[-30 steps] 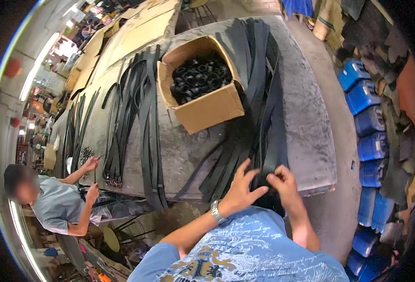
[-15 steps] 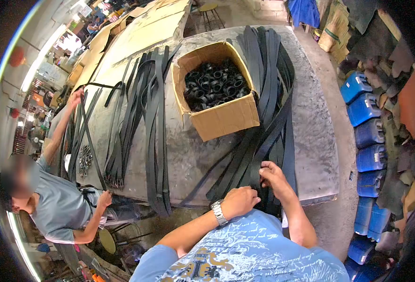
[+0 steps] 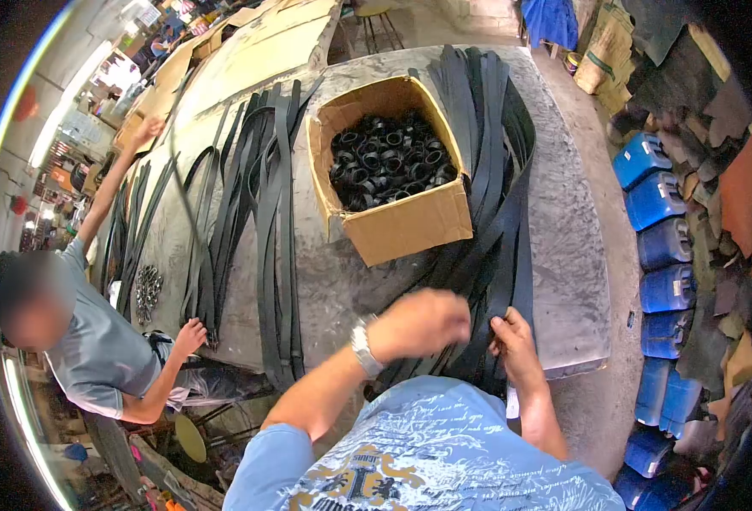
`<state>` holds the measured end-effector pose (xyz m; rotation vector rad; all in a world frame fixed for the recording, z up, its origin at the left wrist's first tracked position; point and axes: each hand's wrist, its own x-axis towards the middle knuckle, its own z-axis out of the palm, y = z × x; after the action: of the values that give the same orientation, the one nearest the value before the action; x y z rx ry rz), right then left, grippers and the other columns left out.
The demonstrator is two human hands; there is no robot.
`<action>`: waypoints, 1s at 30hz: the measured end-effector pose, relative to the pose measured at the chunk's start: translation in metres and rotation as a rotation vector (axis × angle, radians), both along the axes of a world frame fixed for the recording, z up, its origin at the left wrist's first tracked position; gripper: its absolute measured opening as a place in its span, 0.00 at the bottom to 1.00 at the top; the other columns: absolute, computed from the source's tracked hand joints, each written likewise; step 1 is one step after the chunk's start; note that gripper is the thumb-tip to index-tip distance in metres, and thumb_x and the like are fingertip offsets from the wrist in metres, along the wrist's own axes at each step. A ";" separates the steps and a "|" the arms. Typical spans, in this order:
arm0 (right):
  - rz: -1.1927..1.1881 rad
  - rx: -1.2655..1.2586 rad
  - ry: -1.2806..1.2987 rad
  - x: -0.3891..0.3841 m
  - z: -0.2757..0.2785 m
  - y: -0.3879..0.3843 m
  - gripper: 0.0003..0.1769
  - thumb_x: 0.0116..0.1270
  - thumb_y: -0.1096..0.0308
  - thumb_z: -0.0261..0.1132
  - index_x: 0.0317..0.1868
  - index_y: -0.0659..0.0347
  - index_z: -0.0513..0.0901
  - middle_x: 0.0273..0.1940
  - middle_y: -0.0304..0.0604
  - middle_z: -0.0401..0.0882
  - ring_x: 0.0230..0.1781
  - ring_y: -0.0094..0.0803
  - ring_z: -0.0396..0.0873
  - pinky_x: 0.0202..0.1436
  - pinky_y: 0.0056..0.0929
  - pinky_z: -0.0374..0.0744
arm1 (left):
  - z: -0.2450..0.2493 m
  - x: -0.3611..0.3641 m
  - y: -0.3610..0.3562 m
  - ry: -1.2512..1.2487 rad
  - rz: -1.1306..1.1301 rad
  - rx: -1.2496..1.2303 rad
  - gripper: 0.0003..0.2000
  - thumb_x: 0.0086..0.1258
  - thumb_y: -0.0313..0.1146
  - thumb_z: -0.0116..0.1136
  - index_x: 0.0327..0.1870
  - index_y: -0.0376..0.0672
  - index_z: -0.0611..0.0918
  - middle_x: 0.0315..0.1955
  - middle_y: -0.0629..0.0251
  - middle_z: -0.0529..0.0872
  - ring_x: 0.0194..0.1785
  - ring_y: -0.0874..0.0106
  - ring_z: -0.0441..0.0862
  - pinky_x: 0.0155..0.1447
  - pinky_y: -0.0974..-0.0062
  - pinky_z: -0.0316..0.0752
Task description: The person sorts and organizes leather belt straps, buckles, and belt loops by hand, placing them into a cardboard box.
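Black belt straps [image 3: 453,268] lie in a long bundle down the right part of the table, several hanging over its near edge. My right hand [image 3: 516,345] pinches one black strap [image 3: 497,315] near that edge. To the left, my left hand [image 3: 419,324], with a metal watch on the wrist, is raised over the straps and smeared by motion; whether it holds anything cannot be made out. Beyond both hands stands an uncovered cardboard box [image 3: 410,228] filled with small black loops [image 3: 389,157].
More black straps [image 3: 278,230] lie left of the box, beside a small pile of metal pieces [image 3: 148,289]. At the left a co-worker [image 3: 108,341] in a grey shirt holds a long strap. Blue jerrycans [image 3: 665,243] line the floor on the right of the table [image 3: 568,281].
My left hand has lifted away from the straps and moved up and left. My right hand has shifted slightly right and down. The co-worker's far hand has moved up with the strap.
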<state>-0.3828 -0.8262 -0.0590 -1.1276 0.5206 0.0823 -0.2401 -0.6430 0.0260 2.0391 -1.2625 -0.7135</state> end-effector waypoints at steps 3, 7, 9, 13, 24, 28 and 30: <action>-0.041 0.007 -0.021 0.003 0.010 -0.003 0.11 0.72 0.60 0.63 0.47 0.56 0.77 0.30 0.30 0.79 0.21 0.14 0.71 0.25 0.14 0.70 | 0.023 0.069 0.006 -0.340 0.343 -0.267 0.05 0.65 0.28 0.61 0.39 0.38 0.83 0.35 0.54 0.85 0.41 0.54 0.83 0.48 0.63 0.78; -0.010 0.033 -0.024 0.002 0.017 -0.011 0.12 0.70 0.59 0.65 0.46 0.56 0.77 0.29 0.29 0.77 0.21 0.14 0.72 0.25 0.14 0.71 | 0.012 0.163 0.014 -0.661 0.677 0.101 0.10 0.67 0.35 0.60 0.45 0.40 0.83 0.41 0.50 0.86 0.46 0.51 0.83 0.52 0.58 0.78; -0.004 0.016 -0.036 0.003 0.022 -0.012 0.12 0.69 0.60 0.66 0.46 0.56 0.77 0.29 0.31 0.77 0.21 0.15 0.73 0.25 0.15 0.71 | 0.009 0.180 0.010 -0.613 0.675 0.454 0.12 0.65 0.38 0.64 0.44 0.41 0.84 0.41 0.49 0.86 0.47 0.51 0.84 0.51 0.55 0.79; -0.050 -0.022 -0.011 0.008 0.045 -0.009 0.12 0.68 0.61 0.65 0.45 0.59 0.76 0.32 0.33 0.75 0.24 0.19 0.74 0.26 0.19 0.71 | -0.026 0.211 0.022 -0.680 0.559 0.568 0.18 0.61 0.41 0.68 0.48 0.42 0.83 0.42 0.51 0.88 0.46 0.52 0.86 0.49 0.53 0.80; 0.002 -0.241 -0.015 0.004 0.014 -0.006 0.10 0.71 0.65 0.64 0.46 0.61 0.77 0.30 0.29 0.75 0.26 0.14 0.70 0.27 0.16 0.71 | 0.010 0.163 0.019 -0.649 0.818 -0.192 0.15 0.66 0.34 0.65 0.54 0.48 0.83 0.35 0.63 0.89 0.39 0.67 0.86 0.46 0.70 0.78; 0.021 -0.315 -0.006 -0.001 0.008 -0.010 0.10 0.71 0.65 0.63 0.46 0.61 0.77 0.31 0.29 0.76 0.26 0.14 0.70 0.28 0.16 0.71 | 0.044 0.077 0.010 -0.230 0.772 -0.522 0.15 0.69 0.29 0.63 0.55 0.36 0.82 0.36 0.69 0.83 0.38 0.80 0.79 0.44 0.82 0.75; 0.040 -0.329 0.022 -0.001 0.014 -0.011 0.10 0.71 0.64 0.63 0.46 0.62 0.77 0.31 0.29 0.75 0.26 0.14 0.70 0.27 0.16 0.71 | 0.032 0.020 0.002 0.109 0.739 -0.490 0.15 0.68 0.27 0.63 0.55 0.37 0.83 0.37 0.69 0.83 0.39 0.81 0.78 0.46 0.82 0.75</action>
<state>-0.3835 -0.8375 -0.0449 -1.4597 0.5437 0.0450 -0.2200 -0.6411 0.0577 1.8171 -0.4727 -0.1377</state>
